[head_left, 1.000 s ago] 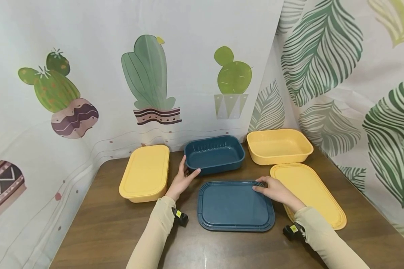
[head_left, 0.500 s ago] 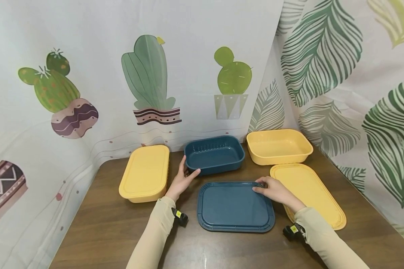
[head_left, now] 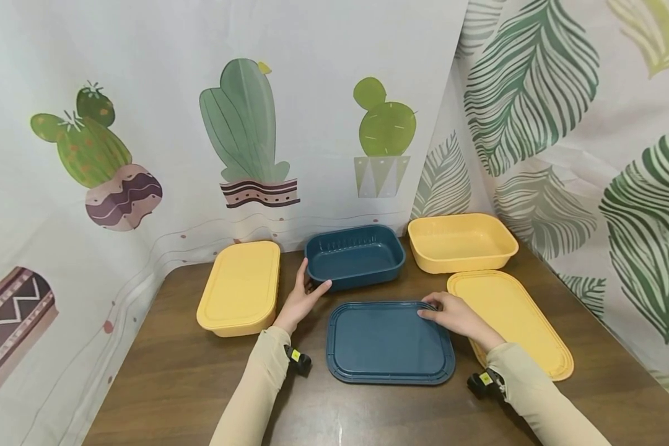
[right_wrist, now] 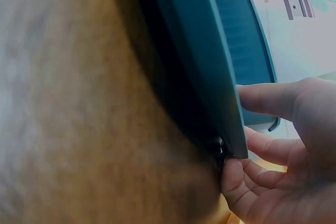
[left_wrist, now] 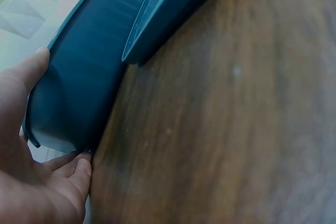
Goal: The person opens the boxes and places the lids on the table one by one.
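Observation:
At the back of the table, an open blue food container point(head_left: 357, 260) stands upright with its inside showing. My left hand point(head_left: 297, 303) grips its left end. In the left wrist view, the thumb lies at the container's rim and the other fingers curl in by its base. A matching blue lid point(head_left: 387, 344) lies in front of the container. My right hand point(head_left: 456, 314) pinches the lid's far right edge. From the right wrist view, the thumb presses the upper face while the fingers curl under the edge, which is raised a little over the table.
To the left stands a yellow container with its lid on point(head_left: 241, 282). At the back right is an open yellow container point(head_left: 463, 241), with a loose yellow lid point(head_left: 513, 313) in front, partly behind my right wrist. Patterned cloth point(head_left: 318, 124) hangs behind the wooden table point(head_left: 161, 365).

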Demonstrator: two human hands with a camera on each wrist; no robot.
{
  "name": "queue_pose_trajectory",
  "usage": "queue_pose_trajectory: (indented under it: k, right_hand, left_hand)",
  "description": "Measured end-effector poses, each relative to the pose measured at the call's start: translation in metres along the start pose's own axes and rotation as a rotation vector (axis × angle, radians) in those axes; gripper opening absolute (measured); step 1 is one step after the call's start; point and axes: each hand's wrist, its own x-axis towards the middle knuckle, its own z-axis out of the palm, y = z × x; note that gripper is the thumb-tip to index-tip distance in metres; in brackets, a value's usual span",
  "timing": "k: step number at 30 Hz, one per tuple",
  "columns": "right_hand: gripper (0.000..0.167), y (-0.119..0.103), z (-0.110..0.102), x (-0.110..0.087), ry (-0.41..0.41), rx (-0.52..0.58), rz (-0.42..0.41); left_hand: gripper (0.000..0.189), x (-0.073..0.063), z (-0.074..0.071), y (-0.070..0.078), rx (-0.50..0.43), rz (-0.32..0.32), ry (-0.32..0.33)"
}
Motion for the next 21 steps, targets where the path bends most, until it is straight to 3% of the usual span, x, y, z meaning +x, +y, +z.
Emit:
queue_pose_trajectory:
  k: [21]
  right_hand:
    - [0.035, -0.0002, -0.0009, 0.0014, -0.01, -0.001, -0.005]
  left_hand:
    - [0.105, 0.0003, 0.0, 0.0002, -0.003, 0.004, -0.008]
